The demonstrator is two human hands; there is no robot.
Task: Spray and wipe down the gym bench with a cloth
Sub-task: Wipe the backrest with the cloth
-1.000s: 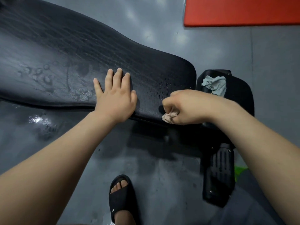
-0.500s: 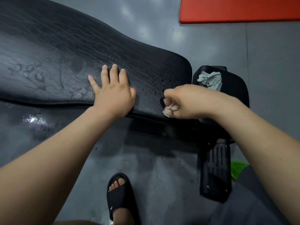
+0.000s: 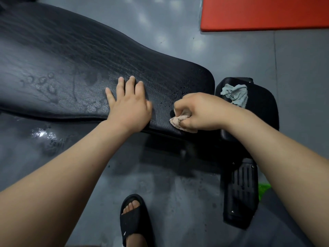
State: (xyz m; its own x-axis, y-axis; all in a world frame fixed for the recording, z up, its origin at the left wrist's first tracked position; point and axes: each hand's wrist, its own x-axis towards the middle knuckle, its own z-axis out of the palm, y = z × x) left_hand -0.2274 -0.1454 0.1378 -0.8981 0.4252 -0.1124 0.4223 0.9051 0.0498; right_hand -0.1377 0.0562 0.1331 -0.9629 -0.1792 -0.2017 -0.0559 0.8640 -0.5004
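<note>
The black padded gym bench [image 3: 74, 65] runs from the upper left to the middle, wet with droplets and smears on its near side. My left hand [image 3: 129, 106] lies flat on the pad near its front edge, fingers straight. My right hand [image 3: 197, 113] is curled round a small pinkish cloth [image 3: 178, 122] and holds it against the pad's near right corner. Most of the cloth is hidden inside the fist. No spray bottle is in view.
A crumpled grey-green cloth [image 3: 235, 94] lies on the separate black seat pad [image 3: 263, 107] at the right. The bench's black foot plate [image 3: 239, 195] sits below it. My sandalled foot [image 3: 133, 216] stands on the wet grey floor. A red mat [image 3: 263, 13] lies top right.
My right hand with the pink cloth has shifted slightly along the pad's near corner. My left hand stays flat in the same spot. The view has drifted a little.
</note>
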